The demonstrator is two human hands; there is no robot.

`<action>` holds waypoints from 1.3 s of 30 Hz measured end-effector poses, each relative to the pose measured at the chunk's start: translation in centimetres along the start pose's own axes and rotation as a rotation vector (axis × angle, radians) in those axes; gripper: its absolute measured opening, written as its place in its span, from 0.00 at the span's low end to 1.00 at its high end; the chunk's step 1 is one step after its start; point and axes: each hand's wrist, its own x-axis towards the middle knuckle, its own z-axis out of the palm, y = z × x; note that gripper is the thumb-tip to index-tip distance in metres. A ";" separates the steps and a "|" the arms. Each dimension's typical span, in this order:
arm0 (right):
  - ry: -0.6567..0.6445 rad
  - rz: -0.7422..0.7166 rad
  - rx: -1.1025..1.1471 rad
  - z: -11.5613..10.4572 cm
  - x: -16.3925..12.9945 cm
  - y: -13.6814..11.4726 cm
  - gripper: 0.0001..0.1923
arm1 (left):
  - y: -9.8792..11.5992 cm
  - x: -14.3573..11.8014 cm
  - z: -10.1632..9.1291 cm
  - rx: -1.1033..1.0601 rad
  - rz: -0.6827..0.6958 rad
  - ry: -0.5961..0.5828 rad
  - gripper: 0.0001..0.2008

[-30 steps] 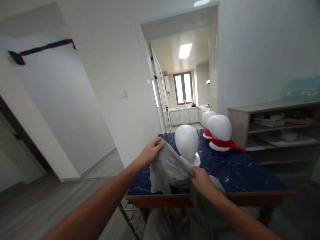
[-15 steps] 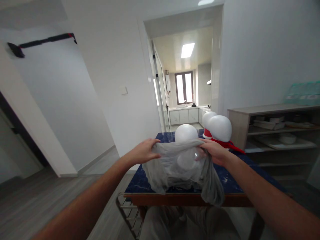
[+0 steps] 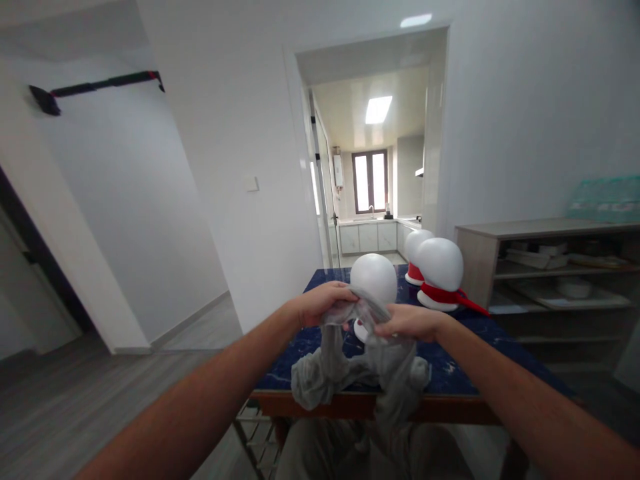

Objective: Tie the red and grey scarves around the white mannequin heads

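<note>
A dark blue marbled counter (image 3: pixel 465 347) carries three white mannequin heads (image 3: pixel 374 280), two of them wearing red scarves (image 3: pixel 445 295).

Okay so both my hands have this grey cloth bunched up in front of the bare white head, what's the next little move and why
Probably lift the grey cloth up to the bare mannequin head. The left hand and right hand grip it gathered just in front of that head, ends hanging over the table edge, while the far heads already wear red scarves.
</note>
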 end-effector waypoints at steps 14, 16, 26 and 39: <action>-0.001 -0.257 0.139 -2.4 -3.0 -7.4 0.12 | 6.3 -3.4 -0.8 0.728 -0.010 -0.077 0.20; 0.008 -0.259 0.112 -2.4 -3.4 -8.9 0.13 | 7.0 -3.7 -0.1 0.680 -0.068 -0.153 0.15; 0.111 -0.067 -0.287 -9.1 -8.3 -14.8 0.16 | 17.8 -7.6 -4.2 0.091 0.358 0.117 0.05; 0.461 -0.209 -0.573 -16.9 -13.9 -25.8 0.08 | 16.7 -9.4 -12.5 0.289 0.298 0.320 0.05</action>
